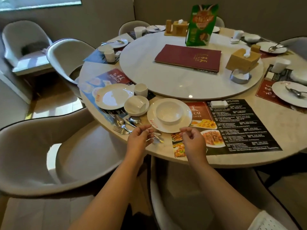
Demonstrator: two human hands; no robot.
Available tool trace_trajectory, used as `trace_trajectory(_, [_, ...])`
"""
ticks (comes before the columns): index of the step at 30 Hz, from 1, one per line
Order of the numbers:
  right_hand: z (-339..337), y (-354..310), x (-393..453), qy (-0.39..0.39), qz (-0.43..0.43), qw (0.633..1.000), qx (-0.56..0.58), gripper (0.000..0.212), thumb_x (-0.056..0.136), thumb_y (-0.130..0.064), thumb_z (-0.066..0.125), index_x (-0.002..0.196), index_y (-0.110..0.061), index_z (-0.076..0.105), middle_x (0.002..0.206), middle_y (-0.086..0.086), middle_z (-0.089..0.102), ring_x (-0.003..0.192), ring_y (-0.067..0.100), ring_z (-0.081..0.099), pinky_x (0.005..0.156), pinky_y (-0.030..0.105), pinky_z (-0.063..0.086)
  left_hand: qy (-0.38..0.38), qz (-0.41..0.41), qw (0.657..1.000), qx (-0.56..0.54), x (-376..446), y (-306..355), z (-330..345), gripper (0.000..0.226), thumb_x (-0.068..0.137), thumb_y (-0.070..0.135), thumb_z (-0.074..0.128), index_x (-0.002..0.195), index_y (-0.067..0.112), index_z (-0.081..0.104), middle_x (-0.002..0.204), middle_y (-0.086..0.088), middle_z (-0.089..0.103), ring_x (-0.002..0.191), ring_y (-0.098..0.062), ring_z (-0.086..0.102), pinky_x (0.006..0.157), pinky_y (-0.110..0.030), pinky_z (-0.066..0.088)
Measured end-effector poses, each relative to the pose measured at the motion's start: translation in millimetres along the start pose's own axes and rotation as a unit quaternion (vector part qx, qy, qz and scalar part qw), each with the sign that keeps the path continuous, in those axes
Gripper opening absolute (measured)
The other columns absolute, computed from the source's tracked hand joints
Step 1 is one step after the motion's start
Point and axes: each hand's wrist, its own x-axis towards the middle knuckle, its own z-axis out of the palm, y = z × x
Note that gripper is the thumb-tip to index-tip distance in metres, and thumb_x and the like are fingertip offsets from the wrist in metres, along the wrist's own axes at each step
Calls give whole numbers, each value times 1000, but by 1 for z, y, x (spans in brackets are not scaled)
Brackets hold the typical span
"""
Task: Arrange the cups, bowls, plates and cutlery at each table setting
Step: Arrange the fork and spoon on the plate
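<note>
Left hand (138, 138) has fingers curled, pinching a fork (156, 139) by its handle; the tines point toward the right hand. Right hand (192, 138) sits just beside it with fingers loosely curled, and I cannot tell whether it holds anything. Just beyond both hands, a plate (186, 120) carries a bowl (169, 113). Beyond the left hand and off to its outer side, loose cutlery (123, 125) lies at the table (232, 156) edge, then a second bowl (131, 107) with a tipped cup (138, 104) inside, an empty plate (113, 97) and an upright cup (141, 89). A printed placemat (240, 127) lies past the right hand.
</note>
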Motion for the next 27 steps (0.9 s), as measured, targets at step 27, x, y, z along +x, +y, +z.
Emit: trace_trajectory(27, [54,14,87,229,168,953,-109,39,93,-10,53,131,-18,54,125,5,60,109,21,58,86,35,51,-70,-71,989,109,122,5,16,52,93,5,48,142,21,41,135,-7,55,118,-24,58,99,-47,51])
